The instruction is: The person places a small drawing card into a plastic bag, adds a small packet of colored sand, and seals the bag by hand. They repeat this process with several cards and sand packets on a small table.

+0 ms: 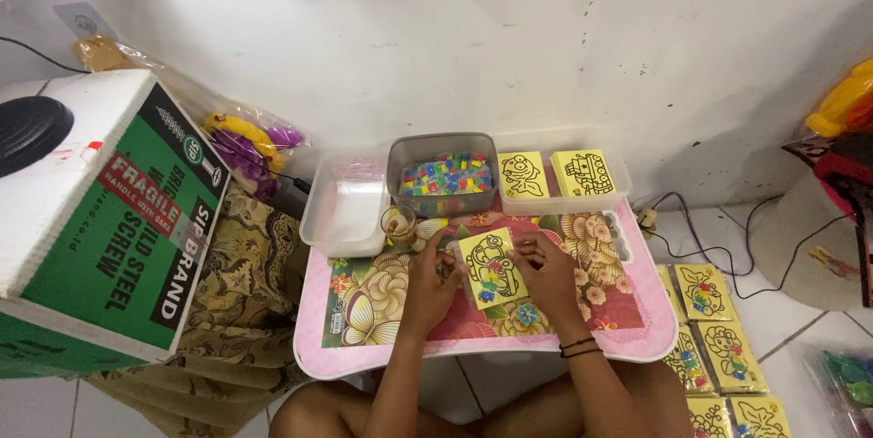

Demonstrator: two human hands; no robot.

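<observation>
Yellow card (492, 267) sits between both hands, tilted, long axis running up-left to down-right. Left hand (431, 280) fingers pinch its left edge, right hand (544, 276) fingers pinch its right edge; both equally near.

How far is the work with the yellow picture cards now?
Done, it seems: finished cards with coloured bits lie in rows on the floor. In hand: the left hand and right hand hold one yellow card with a few coloured bits. Left: plain cards in the clear tray.
</observation>
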